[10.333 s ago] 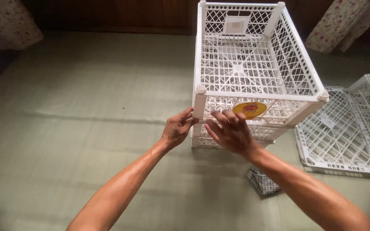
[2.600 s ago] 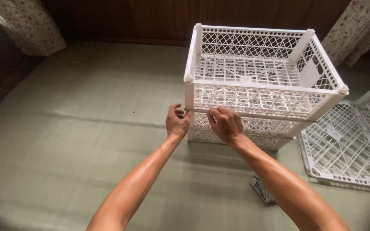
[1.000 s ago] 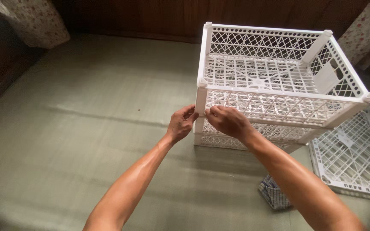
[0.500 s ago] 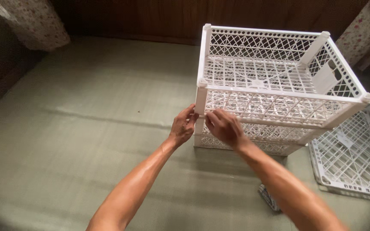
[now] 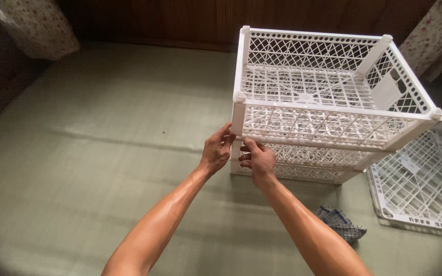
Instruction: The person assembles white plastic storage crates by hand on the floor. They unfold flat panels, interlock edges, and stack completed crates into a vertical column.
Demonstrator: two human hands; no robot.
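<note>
Green mat floor [image 5: 103,153], dark wood wall [image 5: 180,20], floral curtains [image 5: 37,25]. Left hand [image 5: 216,151], right hand [image 5: 256,158] both pinching white crate [image 5: 328,102] corner post.

Soft, dim indoor light, with a wide-angle view that darkens at the corners.
The white crate [image 5: 328,97] is the brightest thing and shows no glare; the forearms shine a little, weak shadows lie under them on the green mat [image 5: 103,153], and the dark wall behind loses detail.

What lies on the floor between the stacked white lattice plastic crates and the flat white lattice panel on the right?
In the head view, only bare green mat separates stacked white crates from flat panel; a checked cloth lies nearer the camera.
</note>
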